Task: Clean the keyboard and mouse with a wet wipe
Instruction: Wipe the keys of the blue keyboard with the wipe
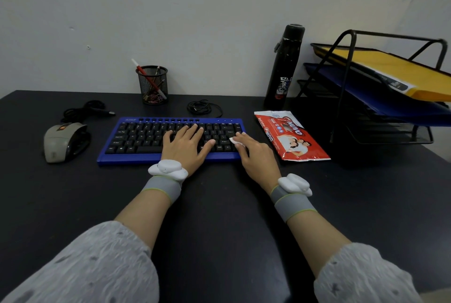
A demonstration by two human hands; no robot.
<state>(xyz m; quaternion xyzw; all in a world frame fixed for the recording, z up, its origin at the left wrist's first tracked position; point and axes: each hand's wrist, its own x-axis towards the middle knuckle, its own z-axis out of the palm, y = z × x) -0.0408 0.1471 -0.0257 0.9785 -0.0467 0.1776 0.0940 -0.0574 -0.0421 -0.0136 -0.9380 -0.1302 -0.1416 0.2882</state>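
A blue keyboard (136,136) with black keys lies in the middle of the dark desk. My left hand (186,146) rests flat on its keys with fingers spread. Over the keyboard's right end, my right hand (256,153) presses a folded white wet wipe (233,141) onto the keys, holding it under the fingers and thumb. A grey and black mouse (62,141) sits to the left of the keyboard, untouched. The red wet wipe pack (291,135) lies just right of the keyboard.
A mesh pen holder (152,85) and a tall black bottle (284,66) stand at the back by the wall. A black tiered paper tray (380,88) with yellow and blue folders fills the right. Coiled cables (87,110) lie behind the mouse and keyboard.
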